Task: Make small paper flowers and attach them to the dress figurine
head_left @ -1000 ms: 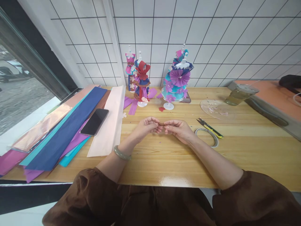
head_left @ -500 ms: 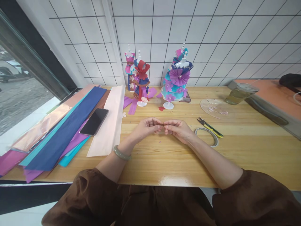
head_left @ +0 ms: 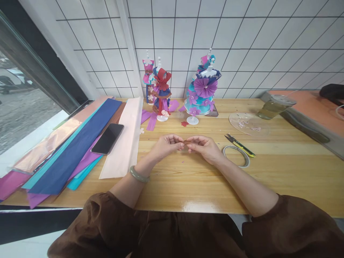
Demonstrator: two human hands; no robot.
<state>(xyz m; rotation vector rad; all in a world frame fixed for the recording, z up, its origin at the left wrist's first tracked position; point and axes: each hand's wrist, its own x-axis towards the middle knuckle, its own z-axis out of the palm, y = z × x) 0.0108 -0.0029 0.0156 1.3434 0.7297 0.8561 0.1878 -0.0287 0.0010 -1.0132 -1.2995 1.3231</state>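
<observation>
My left hand (head_left: 170,146) and my right hand (head_left: 202,146) meet above the middle of the wooden table, fingertips nearly touching. Between them both pinch a small brown piece (head_left: 186,142), mostly hidden by the fingers, so its shape is unclear. Beyond the hands, a red paper flower (head_left: 184,124) lies on the table. Behind it stand small dress forms clad in coloured paper, one with a red bow (head_left: 162,79) and one with a purple pleated rosette (head_left: 205,87). Right of my right hand lie a roll of tape (head_left: 247,159) and yellow-and-black snips (head_left: 242,146).
At the left, a phone (head_left: 107,139) rests on coloured paper strips (head_left: 77,143) beside a pale pink sheet (head_left: 125,143). A clear dish (head_left: 236,124) with small bits and a lidded cup (head_left: 274,107) stand at the back right, near an orange-topped case (head_left: 317,107).
The fingers have shifted slightly around the brown piece, and a little more of it shows between the fingertips. The objects on the table have stayed where they were.
</observation>
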